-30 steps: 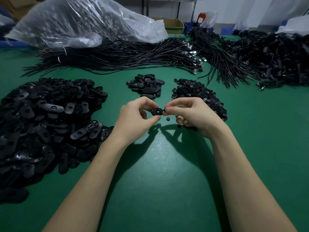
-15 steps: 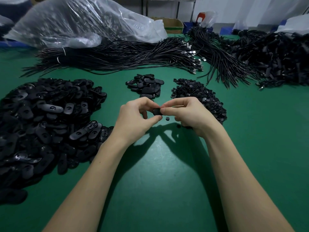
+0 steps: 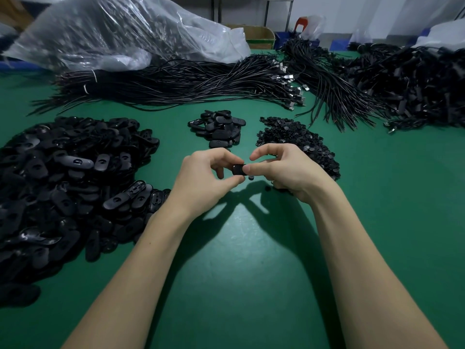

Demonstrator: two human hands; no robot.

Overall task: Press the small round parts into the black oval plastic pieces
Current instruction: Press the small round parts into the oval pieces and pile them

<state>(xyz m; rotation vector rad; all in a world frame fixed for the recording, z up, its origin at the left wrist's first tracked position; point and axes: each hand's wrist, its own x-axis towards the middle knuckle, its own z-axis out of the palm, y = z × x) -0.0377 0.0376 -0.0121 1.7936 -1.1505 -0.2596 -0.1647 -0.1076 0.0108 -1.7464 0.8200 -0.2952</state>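
Note:
Both hands meet over the green table (image 3: 239, 285). My left hand (image 3: 206, 180) pinches a black oval piece (image 3: 238, 169) between thumb and fingers. My right hand (image 3: 284, 170) presses its thumb against the right end of that same piece, with the forefinger raised above it. Whether a round part sits in the piece is hidden by the fingers. One small round part (image 3: 250, 177) lies on the table just below the piece. A heap of small round parts (image 3: 292, 137) lies behind my right hand. A big heap of black oval pieces (image 3: 65, 182) fills the left side.
A smaller pile of oval pieces (image 3: 219, 129) sits beyond my hands. Bundles of black cables (image 3: 176, 84) stretch across the back, with more cable heaps (image 3: 415, 84) at the right. A clear plastic bag (image 3: 120, 31) lies at the back left.
My right forefinger has lifted off the oval piece while the thumb stays on it. The hands have hardly shifted otherwise.

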